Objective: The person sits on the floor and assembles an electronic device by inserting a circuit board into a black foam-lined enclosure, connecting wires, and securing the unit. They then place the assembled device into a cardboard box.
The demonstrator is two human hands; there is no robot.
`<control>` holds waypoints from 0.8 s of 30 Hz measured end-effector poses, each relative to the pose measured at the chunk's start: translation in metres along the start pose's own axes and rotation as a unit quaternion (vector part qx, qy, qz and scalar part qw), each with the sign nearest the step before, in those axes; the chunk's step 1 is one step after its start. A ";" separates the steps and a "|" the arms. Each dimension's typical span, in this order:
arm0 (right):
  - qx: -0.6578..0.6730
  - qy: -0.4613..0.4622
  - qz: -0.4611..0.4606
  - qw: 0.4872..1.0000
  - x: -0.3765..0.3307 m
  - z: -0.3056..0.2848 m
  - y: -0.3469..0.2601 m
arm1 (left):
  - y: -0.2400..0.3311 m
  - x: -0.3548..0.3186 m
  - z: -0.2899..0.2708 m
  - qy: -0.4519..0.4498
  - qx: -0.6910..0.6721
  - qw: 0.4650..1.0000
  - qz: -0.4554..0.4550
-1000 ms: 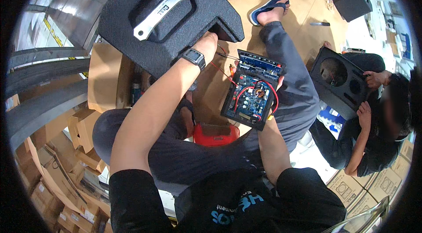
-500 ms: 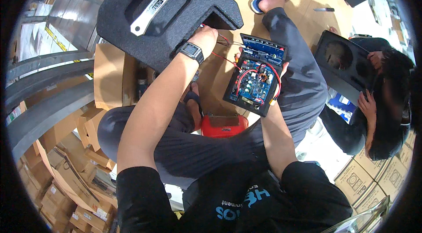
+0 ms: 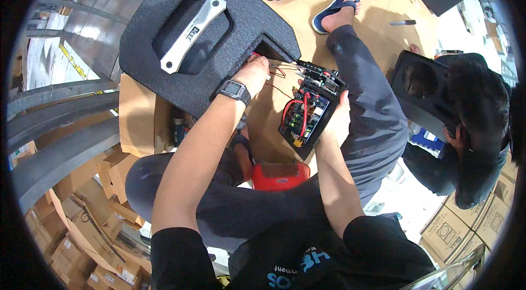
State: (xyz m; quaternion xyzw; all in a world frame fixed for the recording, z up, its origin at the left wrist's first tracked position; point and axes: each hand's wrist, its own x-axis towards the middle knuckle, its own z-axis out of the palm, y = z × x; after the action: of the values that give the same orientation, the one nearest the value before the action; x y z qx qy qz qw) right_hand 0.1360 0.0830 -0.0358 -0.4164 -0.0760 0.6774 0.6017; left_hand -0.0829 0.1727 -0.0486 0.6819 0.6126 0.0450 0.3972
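A black textured speaker cabinet (image 3: 255,19) with a silver handle (image 3: 192,35) lies at the upper left. My left hand (image 3: 253,73), wearing a watch, is at the cabinet's notch, its fingers closed on thin red and dark wires (image 3: 278,72); its fingertips are partly hidden. Those wires run across to an amplifier module (image 3: 309,115), a black plate with circuit boards and thicker red leads. My right hand (image 3: 341,117) grips the module by its right edge, holding it tilted above the cardboard between my legs.
A red case (image 3: 280,176) sits between my legs. Beside the cabinet stands an open cardboard box (image 3: 139,117). A knife (image 3: 402,23) lies on the floor. At the right, another person handles a black speaker box (image 3: 419,82). Metal rails (image 3: 66,109) and stacked cartons (image 3: 446,230) flank me.
The amplifier module has tipped so its boards now face more to the left. My left hand remains at the notch. The other person has bent further over their speaker box.
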 end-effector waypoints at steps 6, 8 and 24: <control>0.016 -0.038 0.006 0.999 -0.006 -0.017 0.029 | 0.007 -0.006 -0.012 -0.063 0.005 0.998 0.011; 0.046 -0.052 0.023 0.997 -0.011 -0.017 0.032 | 0.013 -0.006 -0.015 -0.092 0.010 0.996 0.000; 0.157 -0.022 -0.055 0.986 -0.010 -0.015 0.073 | 0.019 -0.005 -0.009 -0.172 -0.018 0.984 0.045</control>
State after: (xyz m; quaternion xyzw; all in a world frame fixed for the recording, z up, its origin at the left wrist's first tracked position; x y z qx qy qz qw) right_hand 0.0907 0.0492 -0.0849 -0.2969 -0.0050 0.6562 0.6937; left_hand -0.0742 0.1739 -0.0286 0.6993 0.5027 -0.0442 0.5063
